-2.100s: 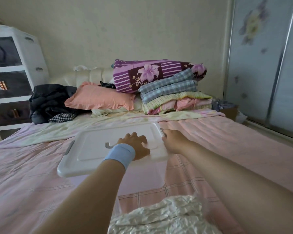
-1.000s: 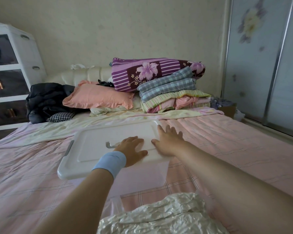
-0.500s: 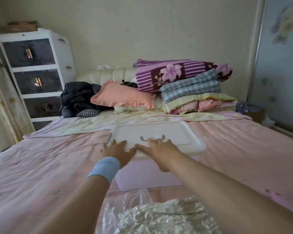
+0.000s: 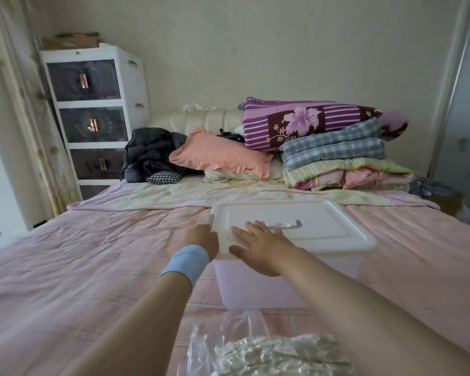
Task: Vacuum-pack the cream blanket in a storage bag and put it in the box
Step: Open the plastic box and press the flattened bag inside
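Our cream blanket [image 4: 277, 356] lies crumpled in the clear storage bag [image 4: 228, 329], nearest us on the bed [image 4: 92, 267]. Just beyond stands the box [image 4: 255, 283]. Our right hand [image 4: 258, 245] rests flat, fingers spread, on its lid [image 4: 323, 226]. Our left hand [image 4: 201, 238] meets the lid's near-left corner, and we cannot tell its grip.
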{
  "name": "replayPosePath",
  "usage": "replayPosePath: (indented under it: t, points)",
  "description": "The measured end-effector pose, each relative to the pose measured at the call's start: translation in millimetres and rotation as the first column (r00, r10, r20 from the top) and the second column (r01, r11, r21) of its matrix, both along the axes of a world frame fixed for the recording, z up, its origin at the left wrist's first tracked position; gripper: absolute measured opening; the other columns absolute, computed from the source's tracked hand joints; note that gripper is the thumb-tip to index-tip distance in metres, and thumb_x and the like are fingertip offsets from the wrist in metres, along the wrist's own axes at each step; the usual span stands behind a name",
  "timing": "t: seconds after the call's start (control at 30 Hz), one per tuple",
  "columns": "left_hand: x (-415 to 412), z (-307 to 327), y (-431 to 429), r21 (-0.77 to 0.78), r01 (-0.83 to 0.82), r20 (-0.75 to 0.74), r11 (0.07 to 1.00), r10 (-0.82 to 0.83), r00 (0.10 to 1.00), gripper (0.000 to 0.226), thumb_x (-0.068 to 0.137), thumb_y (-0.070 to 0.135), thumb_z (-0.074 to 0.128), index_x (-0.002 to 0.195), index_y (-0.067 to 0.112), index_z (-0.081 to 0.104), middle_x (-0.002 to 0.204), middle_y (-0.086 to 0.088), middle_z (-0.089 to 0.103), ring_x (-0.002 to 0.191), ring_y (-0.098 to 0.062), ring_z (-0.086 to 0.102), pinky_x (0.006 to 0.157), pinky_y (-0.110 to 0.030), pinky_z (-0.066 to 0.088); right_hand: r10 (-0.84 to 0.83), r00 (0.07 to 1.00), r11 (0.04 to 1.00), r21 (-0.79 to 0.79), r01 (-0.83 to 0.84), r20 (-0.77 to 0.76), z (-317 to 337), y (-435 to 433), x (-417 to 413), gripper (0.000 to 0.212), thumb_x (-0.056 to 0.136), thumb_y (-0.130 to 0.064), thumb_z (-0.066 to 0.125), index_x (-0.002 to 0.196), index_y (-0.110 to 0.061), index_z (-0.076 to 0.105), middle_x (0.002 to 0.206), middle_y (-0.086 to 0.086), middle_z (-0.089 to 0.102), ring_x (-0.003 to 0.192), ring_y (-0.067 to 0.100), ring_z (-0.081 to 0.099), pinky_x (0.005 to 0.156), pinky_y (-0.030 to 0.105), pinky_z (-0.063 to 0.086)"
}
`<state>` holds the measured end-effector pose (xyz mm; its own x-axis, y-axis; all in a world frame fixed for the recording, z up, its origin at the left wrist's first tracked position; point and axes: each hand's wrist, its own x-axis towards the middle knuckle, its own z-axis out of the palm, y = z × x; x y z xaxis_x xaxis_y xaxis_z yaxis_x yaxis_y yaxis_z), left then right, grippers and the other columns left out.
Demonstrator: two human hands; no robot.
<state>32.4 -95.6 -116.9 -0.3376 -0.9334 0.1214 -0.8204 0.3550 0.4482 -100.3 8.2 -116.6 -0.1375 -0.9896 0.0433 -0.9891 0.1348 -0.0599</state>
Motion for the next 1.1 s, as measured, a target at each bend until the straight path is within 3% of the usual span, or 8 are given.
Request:
replayPosePath:
  t: [0.23, 0.4, 0.5, 0.67, 0.83, 0.9, 1.0, 1.1]
  points:
    - [-5.7, 1.2, -20.7, 0.202, -0.156, -0.261, 0.967, 0.207, 0.943, 0.042, 0.097, 0.034, 0.053, 0.115, -0.002, 0.063, 0.106, -0.018, 0.067, 0.095, -0.035, 0.063, 0.067, -0.032, 0.041, -0.017, 0.997, 0.999, -0.032, 0.014, -0.078, -21.9, 0.3, 5.0, 0.074, 0.094, -0.076, 0.016, 0.159, -0.042, 0.004, 0.170, 0.003, 0.000, 0.156, 0.026, -0.004, 0.122, 0.059, 0.003]
    - [-9.4, -4.0, -14.2, 0.133, -0.236, -0.164, 0.963, 0.256, 0.953, 0.044, 0.105, 0.035, 0.038, 0.115, -0.002, 0.060, 0.111, -0.015, 0.065, 0.104, -0.031, 0.062, 0.071, -0.031, 0.040, -0.024, 0.996, 0.999, -0.025, 0.022, -0.090, -23.9, -0.5, 6.6, 0.081, 0.089, -0.082, 0.021, 0.158, -0.043, 0.002, 0.170, 0.002, -0.001, 0.156, 0.026, -0.005, 0.122, 0.059, 0.003]
    - [-5.5, -3.7, -13.8, 0.202, -0.254, -0.168, 0.946, 0.289, 0.942, 0.029, 0.105, 0.023, 0.040, 0.109, 0.001, 0.060, 0.087, -0.008, 0.060, 0.093, -0.029, 0.059, 0.073, -0.028, 0.039, -0.023, 0.995, 0.999, -0.032, 0.020, -0.096, -26.5, 0.0, 8.7, 0.081, 0.089, -0.082, 0.021, 0.158, -0.043, 0.003, 0.170, 0.002, -0.001, 0.156, 0.026, -0.005, 0.122, 0.059, 0.002]
    - [-7.4, -5.8, -9.0, 0.006, -0.140, -0.129, 0.990, 0.140, 0.982, 0.034, 0.100, 0.017, 0.035, 0.129, 0.009, 0.052, 0.135, -0.009, 0.047, 0.119, -0.028, 0.047, 0.094, -0.032, 0.041, -0.032, 0.997, 0.999, -0.034, 0.029, -0.075, -23.8, 1.4, 7.8, 0.081, 0.089, -0.082, 0.022, 0.158, -0.043, 0.003, 0.170, 0.000, 0.000, 0.156, 0.024, -0.006, 0.122, 0.058, 0.001]
    - [-3.2, -9.7, 5.3, 0.096, 0.024, -0.127, 0.995, -0.012, 0.992, 0.058, 0.099, 0.046, 0.040, 0.147, 0.014, 0.032, 0.141, -0.011, 0.047, 0.123, -0.032, 0.049, 0.096, -0.041, 0.044, -0.019, 0.996, 0.999, -0.044, 0.015, -0.082, -22.5, 1.4, 8.5, 0.083, 0.088, -0.083, 0.024, 0.158, -0.045, 0.001, 0.169, 0.001, 0.001, 0.156, 0.023, -0.003, 0.122, 0.058, 0.004]
    - [2.3, -11.0, 6.2, 0.117, 0.091, -0.059, 0.989, -0.085, 0.995, 0.065, 0.098, 0.050, 0.040, 0.151, 0.018, 0.024, 0.151, -0.008, 0.035, 0.130, -0.033, 0.043, 0.102, -0.045, 0.043, 0.007, 0.996, 1.000, -0.018, -0.009, -0.090, -20.9, 2.2, 6.5, 0.084, 0.090, -0.077, 0.035, 0.158, -0.041, 0.001, 0.169, 0.002, -0.001, 0.156, 0.025, -0.004, 0.122, 0.059, 0.003]
    - [10.7, -6.4, 11.9, 0.161, 0.131, 0.072, 0.978, -0.144, 0.987, 0.073, 0.096, 0.059, 0.037, 0.156, 0.030, 0.007, 0.163, -0.006, 0.002, 0.147, -0.036, 0.017, 0.113, -0.053, 0.030, 0.039, 0.998, 0.999, 0.027, -0.038, -0.042, -12.2, 9.4, -1.7, 0.090, 0.090, -0.062, 0.055, 0.160, -0.034, 0.005, 0.169, 0.003, -0.006, 0.156, 0.025, -0.008, 0.123, 0.058, 0.002]
    - [9.8, 3.9, 28.9, 0.027, 0.223, 0.228, 0.974, -0.223, 0.948, 0.076, 0.093, 0.067, 0.037, 0.155, 0.037, 0.007, 0.164, 0.001, -0.013, 0.151, -0.028, -0.006, 0.120, -0.053, 0.010, -0.021, 0.997, 0.999, -0.029, 0.019, -0.078, 0.2, 27.2, -19.3, 0.082, 0.087, -0.066, 0.055, 0.156, -0.036, 0.021, 0.169, 0.000, 0.000, 0.155, 0.022, -0.003, 0.119, 0.066, -0.001]
